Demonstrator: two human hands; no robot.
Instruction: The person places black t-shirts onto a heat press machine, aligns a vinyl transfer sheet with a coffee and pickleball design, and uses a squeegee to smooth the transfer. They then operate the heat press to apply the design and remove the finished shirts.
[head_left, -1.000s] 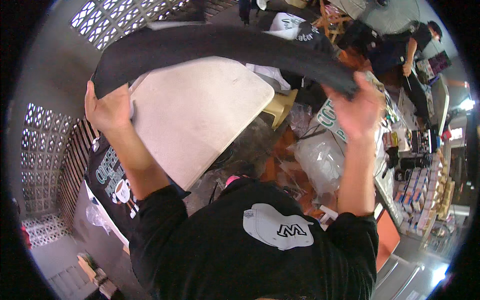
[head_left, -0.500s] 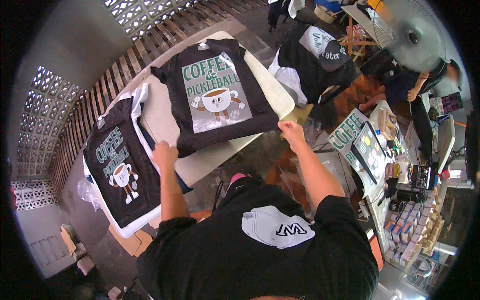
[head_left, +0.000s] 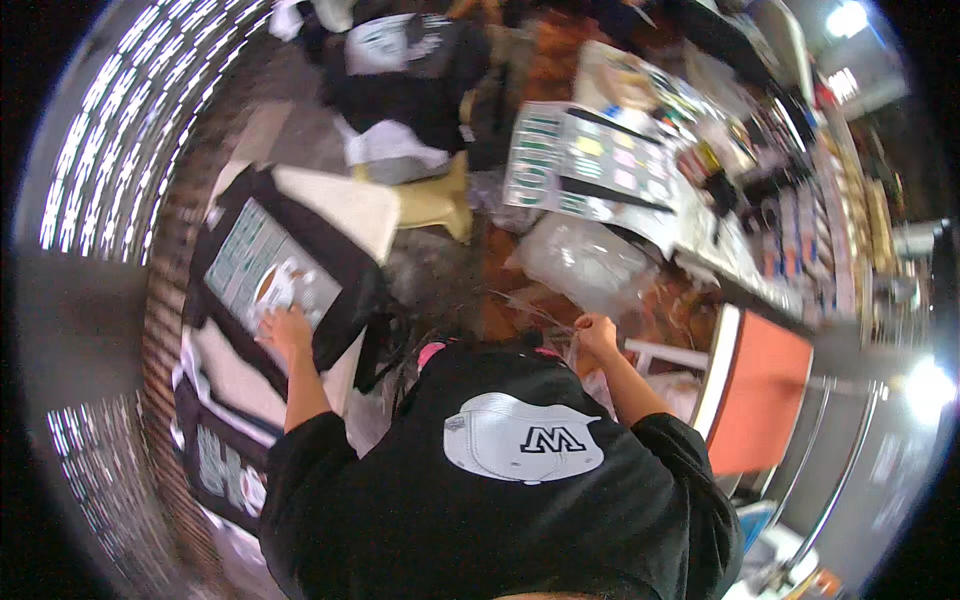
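A black T-shirt [head_left: 340, 255] with a green, white and brown cup print under a shiny clear film [head_left: 235, 245] lies on a pale board [head_left: 350, 203] at the left. My left hand [head_left: 287, 331] rests with fingers stretched out on the lower part of that print. Away from the shirt, my right hand [head_left: 597, 334] hangs low on the right, its fingers curled closed. Clear plastic [head_left: 582, 262] lies just beyond it; whether the fingers pinch any plastic is too blurred to make out. A second black printed T-shirt [head_left: 215, 470] lies nearer at the left.
A worktable [head_left: 690, 235] at the right bears a printed sheet [head_left: 535, 155], a dark-edged panel [head_left: 615, 160] and bottles. Beside it stands an orange-sided cabinet [head_left: 762, 390]. Another black shirt [head_left: 440, 85] is draped over a yellowish stand [head_left: 435, 200] ahead. A metal rail [head_left: 848, 465] stands at the far right.
My view has swung to the right. My right hand has let go of the shirt's hem and moved away from it. My left hand has gone from the shirt's lower corner onto the print.
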